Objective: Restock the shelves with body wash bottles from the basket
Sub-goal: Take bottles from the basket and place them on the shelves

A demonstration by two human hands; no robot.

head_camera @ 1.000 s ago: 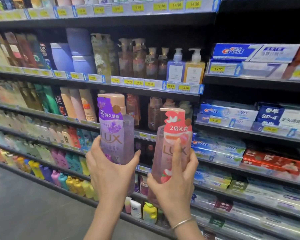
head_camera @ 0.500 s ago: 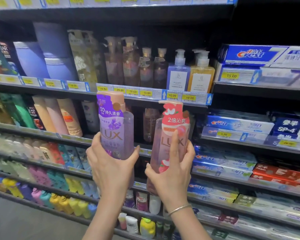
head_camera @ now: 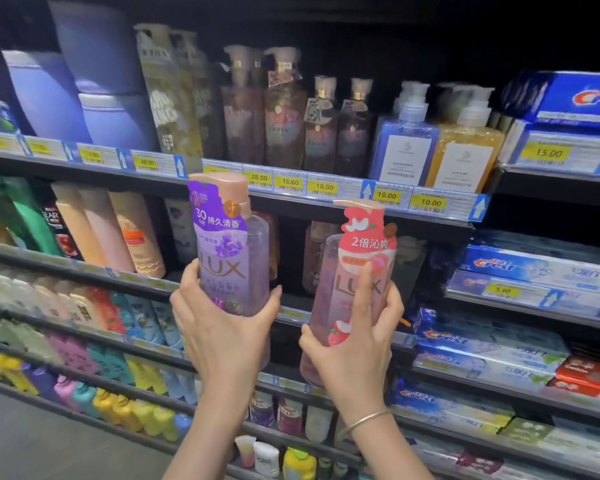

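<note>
My left hand [head_camera: 222, 334] grips a purple LUX body wash bottle [head_camera: 229, 251] with a peach cap, held upright before the second shelf. My right hand [head_camera: 354, 344] holds a pink LUX body wash bottle [head_camera: 357, 271] with a red lychee tag, index finger stretched up its front. Both bottles stand side by side just in front of a dark gap [head_camera: 291, 258] on that shelf, between the peach tubes and a few bottles further in. The basket is out of sight.
The shelf above carries pump bottles [head_camera: 284, 109], a blue [head_camera: 406, 140] and a yellow soap bottle [head_camera: 465, 147] behind yellow price tags [head_camera: 426, 202]. Crest toothpaste boxes [head_camera: 534, 271] fill the right bay. Peach tubes [head_camera: 132, 233] stand left. Lower shelves hold small colourful bottles [head_camera: 125, 410]; grey floor [head_camera: 32, 445] lower left.
Both hands with their bottles have come closer to the shelves and slightly up; the view has moved in and to the right toward the second shelf.
</note>
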